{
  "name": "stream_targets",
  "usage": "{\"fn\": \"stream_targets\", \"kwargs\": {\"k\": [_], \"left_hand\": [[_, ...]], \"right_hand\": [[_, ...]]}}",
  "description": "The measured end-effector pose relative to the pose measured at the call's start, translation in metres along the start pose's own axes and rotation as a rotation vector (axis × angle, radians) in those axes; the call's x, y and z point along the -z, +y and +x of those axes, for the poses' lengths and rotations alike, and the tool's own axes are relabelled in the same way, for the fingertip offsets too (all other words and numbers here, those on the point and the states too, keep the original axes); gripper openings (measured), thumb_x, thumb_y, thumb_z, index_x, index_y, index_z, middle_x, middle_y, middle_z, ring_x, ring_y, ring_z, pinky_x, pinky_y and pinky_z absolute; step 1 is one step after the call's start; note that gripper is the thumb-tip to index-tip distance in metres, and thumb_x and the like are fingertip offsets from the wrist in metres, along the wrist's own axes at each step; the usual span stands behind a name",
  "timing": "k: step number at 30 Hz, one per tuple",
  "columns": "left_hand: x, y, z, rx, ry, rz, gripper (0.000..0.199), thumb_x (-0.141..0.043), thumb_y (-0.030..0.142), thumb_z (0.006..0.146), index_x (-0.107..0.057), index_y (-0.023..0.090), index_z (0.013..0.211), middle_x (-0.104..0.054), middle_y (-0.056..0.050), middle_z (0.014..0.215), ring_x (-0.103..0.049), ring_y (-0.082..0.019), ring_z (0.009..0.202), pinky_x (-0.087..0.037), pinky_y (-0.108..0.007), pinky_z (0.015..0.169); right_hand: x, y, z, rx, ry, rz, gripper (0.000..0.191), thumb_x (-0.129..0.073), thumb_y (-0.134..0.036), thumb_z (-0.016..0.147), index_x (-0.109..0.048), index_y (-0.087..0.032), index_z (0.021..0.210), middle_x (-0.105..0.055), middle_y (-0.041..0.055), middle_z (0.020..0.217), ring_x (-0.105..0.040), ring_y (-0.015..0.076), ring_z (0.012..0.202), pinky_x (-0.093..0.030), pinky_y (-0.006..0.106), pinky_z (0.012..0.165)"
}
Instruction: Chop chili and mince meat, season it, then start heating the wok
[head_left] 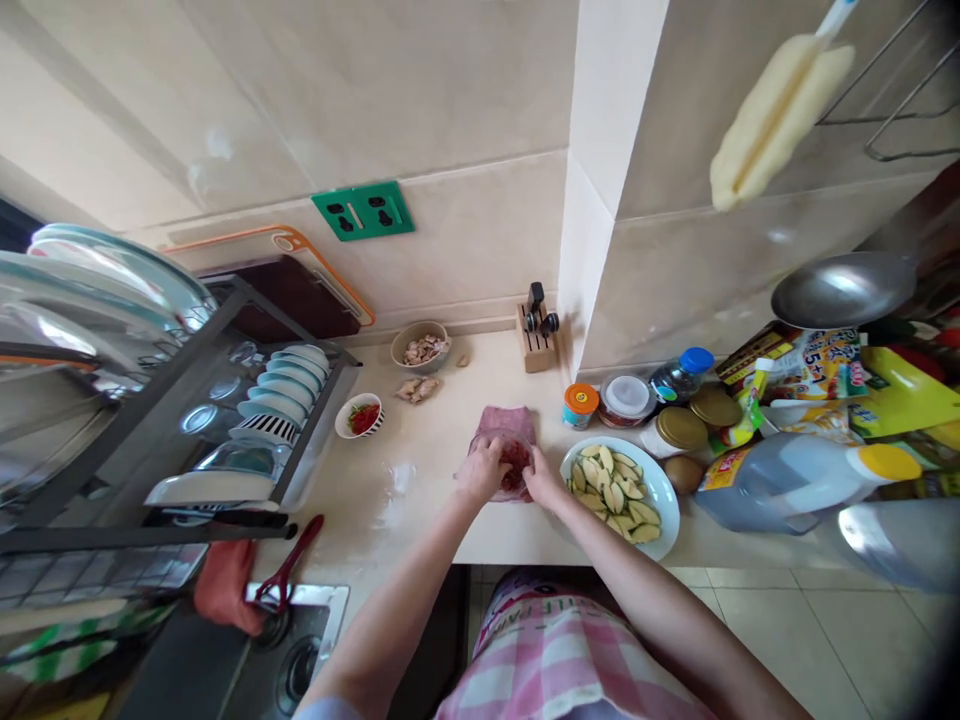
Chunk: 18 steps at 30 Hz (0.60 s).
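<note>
The clear bowl (511, 494) of red meat (516, 465) sits on the worktop (420, 460), with a pink cloth (506, 418) at its twelve o'clock. The left hand (484, 467), at nine o'clock, dips its fingers in; whether its grip holds meat, I cannot tell. The right hand (544, 484), past three o'clock, appears to grip the rim. If that slips, a hard push could skid the bowl into the plate (672, 505) near four o'clock.
</note>
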<state>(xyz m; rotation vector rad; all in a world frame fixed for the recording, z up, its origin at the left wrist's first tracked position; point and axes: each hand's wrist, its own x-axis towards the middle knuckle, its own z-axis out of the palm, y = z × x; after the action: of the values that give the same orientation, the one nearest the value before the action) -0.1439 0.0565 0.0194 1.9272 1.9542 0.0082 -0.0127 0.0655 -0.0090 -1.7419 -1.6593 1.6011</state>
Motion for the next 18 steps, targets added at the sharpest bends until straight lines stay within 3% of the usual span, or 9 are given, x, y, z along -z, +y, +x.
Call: {"fn": "stream_targets", "kwargs": {"k": [3, 7, 9, 12, 14, 18], "left_hand": [[0.007, 0.010, -0.012, -0.258, 0.010, -0.010, 0.033, -0.057, 0.025, 0.076, -0.060, 0.026, 0.109, -0.054, -0.005, 0.120, -0.046, -0.023, 0.112, -0.034, -0.037, 0.098], [0.021, 0.030, -0.033, -0.557, -0.171, 0.090, 0.013, -0.056, 0.019, 0.077, -0.066, 0.024, 0.083, -0.061, -0.005, 0.101, -0.048, -0.024, 0.103, -0.037, -0.038, 0.091], [0.031, 0.042, -0.042, -0.605, -0.175, 0.178, 0.012, -0.054, 0.020, 0.080, -0.065, 0.023, 0.082, -0.059, -0.007, 0.102, -0.047, -0.025, 0.104, -0.038, -0.040, 0.090], [0.037, 0.067, -0.048, -0.599, -0.121, 0.252, 0.018, -0.051, 0.021, 0.083, -0.062, 0.025, 0.098, -0.052, -0.009, 0.113, -0.045, -0.026, 0.108, -0.040, -0.040, 0.089], [0.031, 0.090, -0.048, -0.580, -0.160, 0.256, 0.024, -0.050, 0.019, 0.084, -0.058, 0.024, 0.105, -0.051, -0.011, 0.114, -0.049, -0.026, 0.105, -0.044, -0.037, 0.086], [0.002, 0.145, -0.050, -0.563, -0.334, 0.123, 0.024, -0.045, 0.012, 0.083, -0.060, 0.018, 0.100, -0.058, -0.009, 0.101, -0.057, -0.020, 0.091, -0.047, -0.032, 0.082]], "right_hand": [[0.004, -0.002, -0.023, -0.016, -0.007, 0.050, 0.042, -0.034, -0.015, 0.084, -0.039, -0.021, 0.126, -0.064, 0.0071, 0.097, -0.059, 0.0100, 0.048, -0.050, 0.022, 0.047], [0.022, 0.004, -0.062, -0.048, 0.074, 0.119, 0.043, -0.036, -0.014, 0.083, -0.041, -0.021, 0.126, -0.065, 0.0063, 0.090, -0.060, 0.0105, 0.048, -0.048, 0.019, 0.043], [0.034, 0.011, -0.082, -0.063, 0.139, 0.186, 0.046, -0.035, -0.013, 0.083, -0.039, -0.022, 0.128, -0.066, 0.0061, 0.088, -0.062, 0.0118, 0.050, -0.048, 0.018, 0.044], [0.052, 0.026, -0.110, -0.082, 0.230, 0.290, 0.050, -0.036, -0.013, 0.083, -0.035, -0.020, 0.132, -0.066, 0.0059, 0.083, -0.063, 0.0138, 0.051, -0.049, 0.019, 0.044], [0.061, 0.039, -0.127, -0.089, 0.280, 0.317, 0.050, -0.037, -0.013, 0.083, -0.035, -0.019, 0.132, -0.065, 0.0054, 0.081, -0.063, 0.0144, 0.050, -0.048, 0.020, 0.043], [0.078, 0.075, -0.163, -0.155, 0.389, 0.348, 0.050, -0.036, -0.011, 0.082, -0.035, -0.019, 0.132, -0.064, 0.0048, 0.078, -0.062, 0.0141, 0.049, -0.047, 0.019, 0.042]]}}
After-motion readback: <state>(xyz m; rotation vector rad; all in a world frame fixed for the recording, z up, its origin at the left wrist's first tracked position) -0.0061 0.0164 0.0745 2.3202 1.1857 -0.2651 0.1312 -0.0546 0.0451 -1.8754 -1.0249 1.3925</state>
